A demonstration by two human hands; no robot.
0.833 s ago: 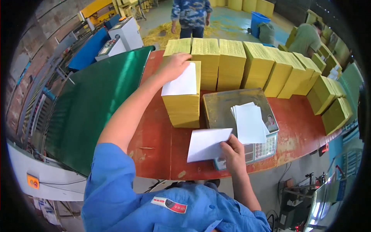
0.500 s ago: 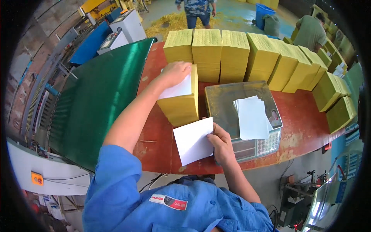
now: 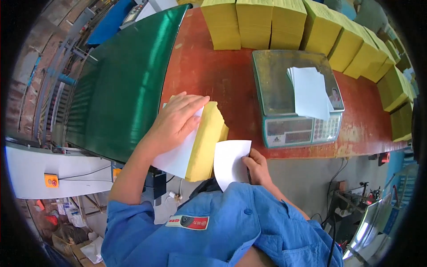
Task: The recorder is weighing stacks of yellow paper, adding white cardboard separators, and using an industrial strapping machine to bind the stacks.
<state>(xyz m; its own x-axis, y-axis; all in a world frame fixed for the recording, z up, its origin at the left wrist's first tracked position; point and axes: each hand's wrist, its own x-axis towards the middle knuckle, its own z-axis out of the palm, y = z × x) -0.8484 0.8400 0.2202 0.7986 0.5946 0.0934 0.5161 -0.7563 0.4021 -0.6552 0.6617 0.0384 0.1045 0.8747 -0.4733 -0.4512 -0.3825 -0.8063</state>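
Observation:
Fingers stretched, my left hand point(image 3: 178, 118) lies flat on a white sheet point(image 3: 174, 159) that covers one face of a yellow paper stack point(image 3: 203, 142). This stack leans toward me at the table's near edge, and its underside is hidden. Just right of it, my right hand point(image 3: 257, 165) pinches another white sheet point(image 3: 230, 161) between thumb and fingers; the sheet bends slightly. Farther right stands a weighing scale point(image 3: 273, 84) with a dark, worn platform. Several pale sheets point(image 3: 310, 94) lie loosely fanned on its right half.
Tall yellow paper stacks point(image 3: 254, 26) line the far side of the red table point(image 3: 213, 66) and curve down its right end. A green sloping panel point(image 3: 120, 84) borders the table's left. Beyond it, a white machine panel point(image 3: 84, 173) carries an orange switch box point(image 3: 51, 180).
The yellow stack has come from the table toward me and tipped over, my left hand on it. My right hand keeps its white sheet, now more upright. The view has tilted downward.

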